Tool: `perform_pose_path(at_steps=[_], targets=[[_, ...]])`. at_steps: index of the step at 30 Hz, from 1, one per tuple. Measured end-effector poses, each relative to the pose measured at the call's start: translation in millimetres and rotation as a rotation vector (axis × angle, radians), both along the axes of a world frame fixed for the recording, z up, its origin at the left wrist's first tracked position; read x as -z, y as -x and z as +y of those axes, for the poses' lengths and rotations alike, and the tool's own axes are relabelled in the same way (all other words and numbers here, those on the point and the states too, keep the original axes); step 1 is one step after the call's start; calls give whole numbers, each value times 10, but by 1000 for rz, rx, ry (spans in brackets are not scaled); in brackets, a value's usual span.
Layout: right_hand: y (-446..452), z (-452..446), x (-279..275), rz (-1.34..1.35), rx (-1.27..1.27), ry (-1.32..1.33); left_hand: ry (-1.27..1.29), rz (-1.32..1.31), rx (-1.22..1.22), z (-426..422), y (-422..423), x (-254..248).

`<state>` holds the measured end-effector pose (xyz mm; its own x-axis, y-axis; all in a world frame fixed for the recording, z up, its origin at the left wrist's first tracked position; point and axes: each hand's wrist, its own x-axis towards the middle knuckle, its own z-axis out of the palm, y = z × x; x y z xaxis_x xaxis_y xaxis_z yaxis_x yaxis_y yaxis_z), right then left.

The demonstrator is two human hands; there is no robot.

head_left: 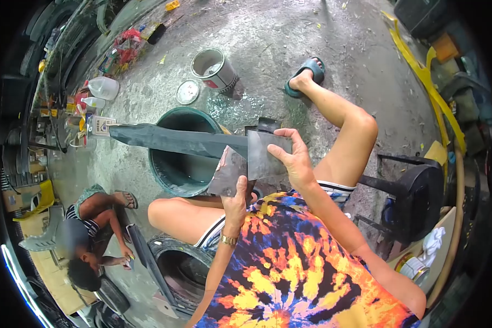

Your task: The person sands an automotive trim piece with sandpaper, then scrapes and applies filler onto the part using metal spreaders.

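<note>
My left hand (236, 203), with a watch on its wrist, is closed on a flat grey plate (228, 176) with pinkish paste along its upper left edge. My right hand (296, 158) pinches a thin, squarish grey spreader (263, 158) between thumb and fingers. The two flat pieces are side by side, their edges close together. Beneath them a long dark grey panel (175, 141) lies across the top of a green tub (164, 186). The panel's right end is partly hidden behind the spreader and my right hand.
An open paint can (213, 71) and a round lid (187, 92) stand beyond the tub. At lower left a crouching person (90, 224) works at another dark panel (147, 262) resting by a tyre (183, 268). A black stool (415, 197) is at right.
</note>
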<state>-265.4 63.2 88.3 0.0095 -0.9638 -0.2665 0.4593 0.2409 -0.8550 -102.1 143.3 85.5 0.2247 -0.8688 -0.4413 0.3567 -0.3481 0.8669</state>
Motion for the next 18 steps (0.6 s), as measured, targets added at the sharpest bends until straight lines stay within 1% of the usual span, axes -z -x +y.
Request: perform_pose_path(at_steps=[2,4,6,7,8,10,11,14,15,17,18], targets=[[-75,-14,12,55,6,12,-75,-35,33,-1,65,-33],[-129,-16,36,99,-8,7,-51,-98,62,-6,77,4],[-154,-20,43,128,-1,30,65,-149,67,17,102,55],[-151,-15,32,144,-15,43,73,-29,71,30,94,50],[-143,-5,30,162,-26,51,83,-76,102,41,70,33],[-121,-1,15,175,-95,22,102,-180,169,55,7,-6],[-122,-2,13,179,-129,9,74,-145,181,89,-24,76],[-108,13,91,400,-224,146,25,-91,255,131,-95,15],[-123,6,47,394,-256,153,97,-151,278,124,-98,-98],[-167,-3,-112,375,-323,158,72,-192,350,144,-140,-127],[-182,-18,-135,435,-363,182,58,-215,387,147,-178,-121]])
